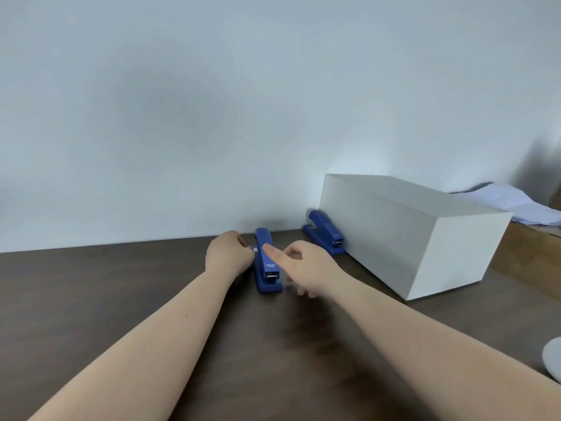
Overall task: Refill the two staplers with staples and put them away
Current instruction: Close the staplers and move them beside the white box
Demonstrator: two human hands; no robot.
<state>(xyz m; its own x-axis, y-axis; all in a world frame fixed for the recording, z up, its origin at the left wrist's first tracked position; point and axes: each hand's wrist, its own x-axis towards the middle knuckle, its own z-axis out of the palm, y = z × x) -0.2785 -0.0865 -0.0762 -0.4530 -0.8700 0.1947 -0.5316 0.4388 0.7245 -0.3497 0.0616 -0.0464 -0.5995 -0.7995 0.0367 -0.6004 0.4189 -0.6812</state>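
Both my forearms reach over the dark table [121, 284] to the near stapler [266, 262], left hand [228, 252] curled against its side, right hand [306, 265] loosely spread beside it: stiff, compact, best taken across the body.

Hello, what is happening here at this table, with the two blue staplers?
A person is working on the near stapler with both bare hands. The left hand touches its left side, fingers curled; whether it holds something small there I cannot tell. The right hand is at its right side, thumb on top, a little blurred. The stapler looks closed. The far stapler lies untouched against a white box on the dark table.
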